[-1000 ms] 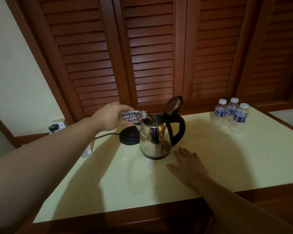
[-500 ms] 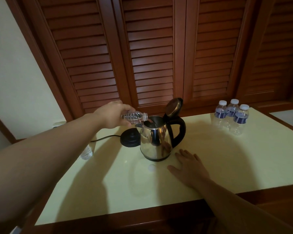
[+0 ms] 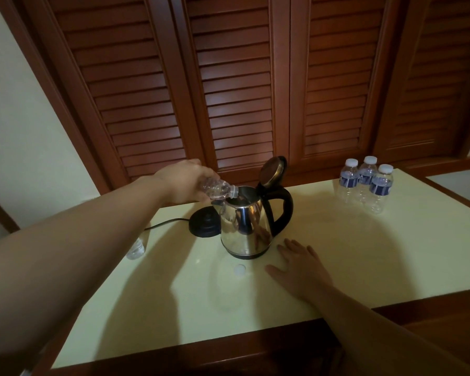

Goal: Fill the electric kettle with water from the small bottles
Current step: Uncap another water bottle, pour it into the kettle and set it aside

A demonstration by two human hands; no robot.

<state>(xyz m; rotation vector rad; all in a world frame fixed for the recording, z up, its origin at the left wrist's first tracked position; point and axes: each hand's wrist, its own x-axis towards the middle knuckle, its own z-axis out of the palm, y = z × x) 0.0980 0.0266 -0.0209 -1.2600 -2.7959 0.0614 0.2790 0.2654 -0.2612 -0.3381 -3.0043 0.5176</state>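
A steel electric kettle (image 3: 244, 229) with a black handle stands mid-table, its lid (image 3: 272, 171) hinged up. My left hand (image 3: 183, 183) grips a small clear bottle (image 3: 219, 190), tipped on its side with its neck over the kettle's open mouth. My right hand (image 3: 299, 263) lies flat on the table just right of the kettle's base, fingers spread and holding nothing. Three capped bottles with blue labels (image 3: 365, 183) stand together at the back right. A white cap (image 3: 240, 270) lies in front of the kettle.
The black kettle base (image 3: 204, 225) with its cord sits left of the kettle. Another clear bottle (image 3: 136, 249) lies partly hidden behind my left forearm. The pale yellow table (image 3: 391, 253) has a wooden edge; louvred wooden doors (image 3: 236, 85) stand behind it.
The bottle stays tipped over the kettle's mouth and my right hand stays flat. My left hand and bottle have barely shifted.
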